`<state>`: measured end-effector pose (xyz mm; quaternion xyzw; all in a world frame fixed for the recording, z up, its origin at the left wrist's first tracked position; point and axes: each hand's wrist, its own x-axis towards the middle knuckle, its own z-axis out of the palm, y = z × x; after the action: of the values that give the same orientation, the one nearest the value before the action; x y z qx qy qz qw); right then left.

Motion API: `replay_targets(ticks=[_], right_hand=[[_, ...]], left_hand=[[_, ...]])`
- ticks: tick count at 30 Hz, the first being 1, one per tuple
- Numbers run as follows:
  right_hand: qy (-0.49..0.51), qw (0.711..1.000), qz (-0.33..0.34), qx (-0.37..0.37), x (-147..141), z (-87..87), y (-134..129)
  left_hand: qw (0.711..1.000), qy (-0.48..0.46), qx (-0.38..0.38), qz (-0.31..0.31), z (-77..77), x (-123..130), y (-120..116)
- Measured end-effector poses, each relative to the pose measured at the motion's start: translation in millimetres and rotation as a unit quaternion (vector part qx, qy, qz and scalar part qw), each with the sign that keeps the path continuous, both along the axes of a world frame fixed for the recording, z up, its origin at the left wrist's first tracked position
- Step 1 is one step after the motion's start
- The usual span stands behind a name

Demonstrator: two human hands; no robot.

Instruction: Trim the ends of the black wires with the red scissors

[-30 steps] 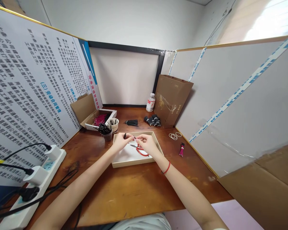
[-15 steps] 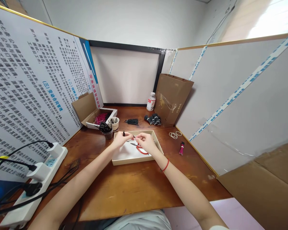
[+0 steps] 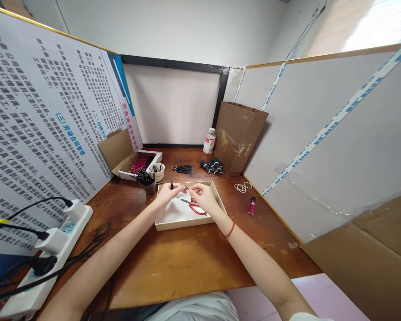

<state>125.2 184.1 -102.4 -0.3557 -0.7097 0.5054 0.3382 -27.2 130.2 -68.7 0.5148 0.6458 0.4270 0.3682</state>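
Wooden desk [image 3: 183, 263]; at frame centre, left hand [image 3: 167, 195] and right hand [image 3: 203, 196] pinch a thin dark piece [image 3: 187, 188] above red-handled scissors [image 3: 196, 207].

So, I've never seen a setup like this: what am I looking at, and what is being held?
There is no robot: these are a person's bare arms, seen by one camera on the head, looking forward and down.

The left hand and right hand meet over a shallow tray, pinching a thin dark piece, too small to identify. Another black item sticks up from the left hand.

Red-handled scissors lie in the tray. Beyond it on the table are loose black strips, black bundles and a bottle. Two filled cups and an open box of pink and black pieces sit to the left; pale loops and a pink bundle, right.
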Motion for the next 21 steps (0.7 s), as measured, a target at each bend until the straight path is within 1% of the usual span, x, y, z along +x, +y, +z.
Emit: replay_targets(ticks=[6,11,15,21], right_hand=[[-0.017,0.998,-0.031,0.052,-0.2,3.7,-4.6],[-0.011,0.996,-0.039,0.084,-1.0,5.4,-7.9],[-0.004,0.996,-0.033,0.079,-0.7,3.0,-6.3],[0.019,0.999,-0.008,0.041,-0.4,-2.7,-1.2]], left_hand=[[1.0,-0.006,0.025,-0.002,-3.0,-1.2,1.2],[0.999,-0.012,0.034,0.0,-7.4,-3.0,2.3],[0.999,-0.016,0.033,-0.009,-8.3,-4.8,2.7],[0.999,-0.021,0.032,-0.008,-9.1,-6.3,2.4]])
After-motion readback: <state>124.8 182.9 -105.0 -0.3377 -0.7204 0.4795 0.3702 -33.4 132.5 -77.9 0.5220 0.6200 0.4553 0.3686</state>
